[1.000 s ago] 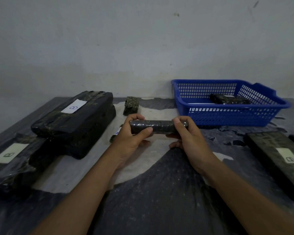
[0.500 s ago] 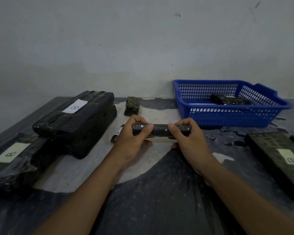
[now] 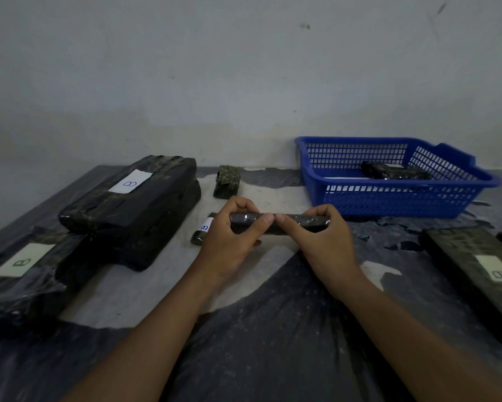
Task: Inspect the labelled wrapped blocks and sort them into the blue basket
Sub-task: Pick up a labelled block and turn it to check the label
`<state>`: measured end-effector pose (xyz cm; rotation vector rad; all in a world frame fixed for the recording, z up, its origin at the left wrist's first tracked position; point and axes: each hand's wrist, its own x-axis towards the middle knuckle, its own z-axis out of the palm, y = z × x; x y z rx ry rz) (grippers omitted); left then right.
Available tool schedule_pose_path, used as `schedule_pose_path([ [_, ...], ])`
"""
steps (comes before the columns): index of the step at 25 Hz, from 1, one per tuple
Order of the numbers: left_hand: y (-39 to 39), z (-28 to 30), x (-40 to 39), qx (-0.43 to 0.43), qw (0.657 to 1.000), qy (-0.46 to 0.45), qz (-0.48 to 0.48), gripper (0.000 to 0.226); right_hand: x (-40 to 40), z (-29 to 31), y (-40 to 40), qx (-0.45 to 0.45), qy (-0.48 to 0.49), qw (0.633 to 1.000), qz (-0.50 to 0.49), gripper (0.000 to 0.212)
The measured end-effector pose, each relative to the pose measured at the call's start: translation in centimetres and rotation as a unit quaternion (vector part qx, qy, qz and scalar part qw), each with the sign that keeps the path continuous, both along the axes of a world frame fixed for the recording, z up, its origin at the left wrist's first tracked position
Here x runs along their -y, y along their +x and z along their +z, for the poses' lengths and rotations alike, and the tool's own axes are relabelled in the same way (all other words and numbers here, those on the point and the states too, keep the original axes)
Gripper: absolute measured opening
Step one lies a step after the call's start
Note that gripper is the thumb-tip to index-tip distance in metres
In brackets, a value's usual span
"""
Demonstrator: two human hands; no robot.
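Grey wall (image 3: 244, 68) behind; dark plastic sheet (image 3: 273, 343) covers table.

Left hand (image 3: 229, 242) and right hand (image 3: 320, 245) grip a slim wrapped block (image 3: 290, 222) horizontally above table (image 3: 273, 329), thumbs meeting at its middle. Blue basket (image 3: 389, 198) far right holds one wrapped block (image 3: 394, 171).

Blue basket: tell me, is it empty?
No. A dark wrapped block already lies inside the blue basket, near its back wall.
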<state>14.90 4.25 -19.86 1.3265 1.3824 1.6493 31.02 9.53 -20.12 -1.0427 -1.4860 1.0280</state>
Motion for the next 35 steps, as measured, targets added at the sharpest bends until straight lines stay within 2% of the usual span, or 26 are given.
schedule_pose_path([
  [3, 0.2, 0.1, 0.1, -0.001, 1.0, 0.013, 0.003, 0.039, -0.1, -0.2, 0.1, 0.012, 0.004, 1.0, -0.009, 0.053],
  [7, 0.2, 0.1, 0.0, -0.003, 1.0, 0.009, 0.007, 0.037, 0.0, -0.2, 0.1, 0.02, 0.011, 1.0, 0.0, 0.055],
  [10, 0.1, 0.2, -0.1, 0.001, 1.0, 0.001, 0.007, 0.021, -0.1, -0.2, 0.2, 0.023, 0.009, 0.999, 0.024, 0.037],
  [12, 0.0, 0.2, -0.1, 0.009, 1.0, -0.002, 0.012, 0.02, -0.1, 0.0, 0.3, 0.031, 0.016, 0.999, 0.034, 0.025],
  [15, -0.5, 0.0, -0.4, 0.045, 0.999, -0.006, 0.002, 0.017, -0.1, 0.2, 0.3, 0.035, 0.01, 0.998, 0.046, 0.025],
  [17, -0.8, -0.1, -0.6, 0.1, 0.995, -0.008, -0.008, 0.013, 0.0, 0.5, 0.3, -0.079, -0.065, 0.99, 0.099, 0.038],
  [19, -1.1, 0.0, -0.7, 0.16, 0.987, -0.002, -0.019, 0.013, 0.2, 1.1, 0.1, -0.217, -0.171, 0.948, 0.159, 0.059],
  [20, -1.2, -0.1, -0.7, 0.18, 0.983, 0.001, -0.025, 0.014, 0.3, 1.3, 0.0, -0.242, -0.211, 0.931, 0.175, 0.066],
  [22, -1.3, -0.1, -0.7, 0.2, 0.979, 0.0, -0.039, 0.022, 0.5, 1.4, 0.1, -0.256, -0.244, 0.914, 0.2, 0.06],
  [24, -1.0, 0.0, -0.8, 0.167, 0.985, -0.017, -0.022, 0.031, 0.7, 1.6, 0.2, -0.297, -0.225, 0.9, 0.226, 0.044],
  [26, -0.5, -0.2, -0.8, 0.051, 0.997, -0.049, 0.041, 0.037, 0.7, 1.8, 0.4, -0.339, -0.163, 0.898, 0.23, 0.039],
  [28, -0.1, -0.3, -0.6, -0.06, 0.993, -0.048, 0.086, 0.041, 0.8, 1.8, 0.2, -0.308, -0.082, 0.925, 0.205, 0.048],
  [29, 0.1, -0.2, -0.5, -0.081, 0.993, -0.031, 0.078, 0.041, 0.8, 1.5, 0.1, -0.271, -0.054, 0.941, 0.193, 0.052],
  [31, 0.3, -0.3, 0.0, -0.075, 0.997, 0.012, 0.015, 0.036, 1.2, 0.9, -0.2, -0.207, -0.027, 0.959, 0.193, 0.05],
  [35, 1.1, -0.2, 0.7, -0.048, 0.991, 0.03, -0.122, 0.042, 1.8, 0.5, -0.4, -0.165, -0.019, 0.959, 0.232, 0.037],
])
